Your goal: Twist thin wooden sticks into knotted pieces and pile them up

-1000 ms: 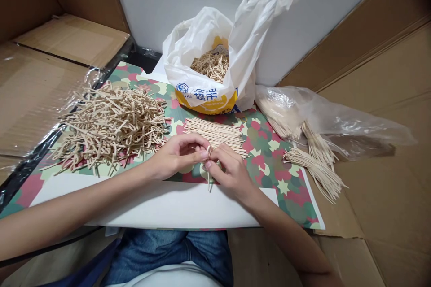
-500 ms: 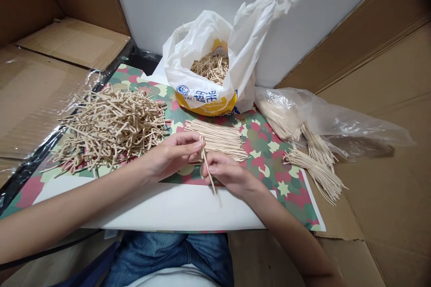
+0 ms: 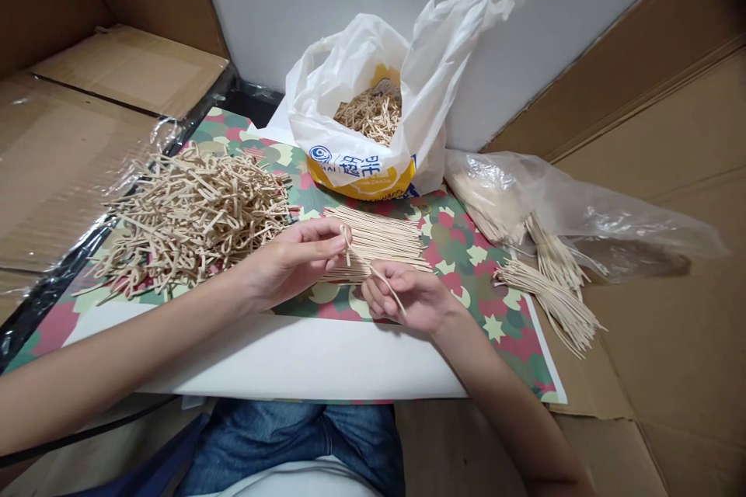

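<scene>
My left hand [image 3: 303, 252] pinches a thin pale reed stick [image 3: 386, 285] near its upper end, where the stick is bent into a small loop. My right hand [image 3: 408, 295] is closed on the other part of the same stick, lower and to the right. Just behind my hands, a row of straight pale sticks [image 3: 385, 237] lies side by side on the camouflage-patterned sheet [image 3: 458, 279]. Left of my left hand rises a heap of knotted, looped sticks [image 3: 198, 210].
A white plastic bag [image 3: 361, 155] holding short stick pieces stands at the back. To the right lie a clear plastic bag [image 3: 559, 186] and tied bundles of straight sticks [image 3: 553, 299]. Cardboard [image 3: 670, 311] flanks the right side; a white strip [image 3: 280, 357] runs along the front edge.
My right hand has moved slightly right and turned, and the stick now stretches slantwise between my hands rather than hanging down. My left hand stays nearly in place, still pinching the loop.
</scene>
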`<state>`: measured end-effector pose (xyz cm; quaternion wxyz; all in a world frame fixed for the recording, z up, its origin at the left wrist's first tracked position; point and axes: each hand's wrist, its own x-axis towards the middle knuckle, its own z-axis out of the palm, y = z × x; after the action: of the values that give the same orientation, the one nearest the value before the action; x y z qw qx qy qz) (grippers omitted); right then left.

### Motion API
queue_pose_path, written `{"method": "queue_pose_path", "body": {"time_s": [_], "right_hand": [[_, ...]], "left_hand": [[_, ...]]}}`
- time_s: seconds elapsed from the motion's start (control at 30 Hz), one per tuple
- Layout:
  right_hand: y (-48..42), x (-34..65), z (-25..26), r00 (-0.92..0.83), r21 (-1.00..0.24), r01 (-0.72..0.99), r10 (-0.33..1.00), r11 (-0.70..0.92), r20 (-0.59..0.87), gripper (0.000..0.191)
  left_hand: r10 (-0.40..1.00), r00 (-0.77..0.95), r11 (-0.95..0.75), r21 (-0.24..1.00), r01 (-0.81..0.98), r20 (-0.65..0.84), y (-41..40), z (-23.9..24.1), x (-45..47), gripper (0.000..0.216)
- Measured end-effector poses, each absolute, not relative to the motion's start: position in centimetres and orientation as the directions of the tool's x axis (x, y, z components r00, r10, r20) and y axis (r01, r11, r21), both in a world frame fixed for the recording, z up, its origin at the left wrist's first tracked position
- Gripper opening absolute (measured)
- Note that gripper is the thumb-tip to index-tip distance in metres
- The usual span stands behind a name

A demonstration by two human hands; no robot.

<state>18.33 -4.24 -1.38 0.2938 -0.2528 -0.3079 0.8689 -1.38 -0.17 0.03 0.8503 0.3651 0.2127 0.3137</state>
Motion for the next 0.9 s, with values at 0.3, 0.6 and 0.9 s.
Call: {"method": "queue_pose_path", "body": {"time_s": [0.3, 0.6, 0.9], "right_hand": [[-4.3, 17.6, -1.0, -0.482, -0.804, -0.418, 0.853, -0.423, -0.198, 0.008], [-5.3, 16.8, -1.0, -0.429, -0.882, -0.284, 0.873, -0.375, -0.233, 0.007], [-5.4, 16.9, -0.7, -0.38, -0.914, -0.219, 0.892, -0.342, -0.243, 0.01]], "left_hand": [[0.6, 0.787, 0.564, 0.775, -0.287, -0.145, -0.6, 0.3, -1.1, 0.013], [0.484, 0.869, 0.633, 0.727, -0.267, -0.102, -1.1, 0.1, -0.5, 0.009], [0.484, 0.87, 0.605, 0.754, -0.257, -0.092, -1.2, 0.0, -0.4, 0.008]]}}
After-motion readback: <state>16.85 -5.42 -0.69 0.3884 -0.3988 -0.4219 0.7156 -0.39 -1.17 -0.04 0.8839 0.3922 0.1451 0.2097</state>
